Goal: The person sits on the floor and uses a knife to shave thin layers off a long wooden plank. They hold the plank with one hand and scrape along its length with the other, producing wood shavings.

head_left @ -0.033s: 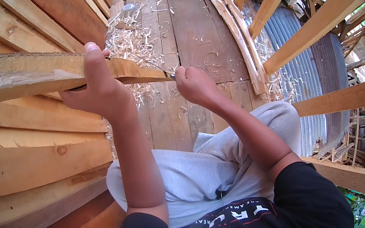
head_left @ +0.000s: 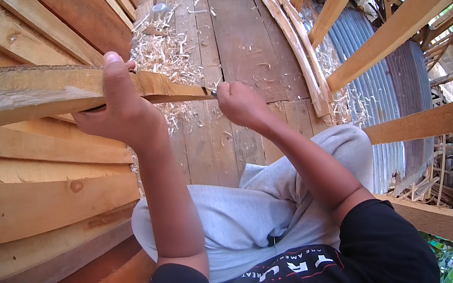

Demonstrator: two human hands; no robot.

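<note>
The clenched right hand (head_left: 241, 102) nearly hides a tool (head_left: 213, 92). The left hand (head_left: 128, 109) grasps a tapering, rough-edged wooden piece (head_left: 52, 86).

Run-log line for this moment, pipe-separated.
left hand: gripping wooden piece | right hand: closed around mostly hidden dark tool at the piece's narrow end | nearby: wood shavings on floorboards

Wide fisheye view taken from the person's head, pitched steeply downward and forward, bare left hand (head_left: 132, 116) and bare right hand (head_left: 241, 102) framed close, brown wooden plank floor (head_left: 243, 44) seen farther off, edges bent toward rim.
</note>
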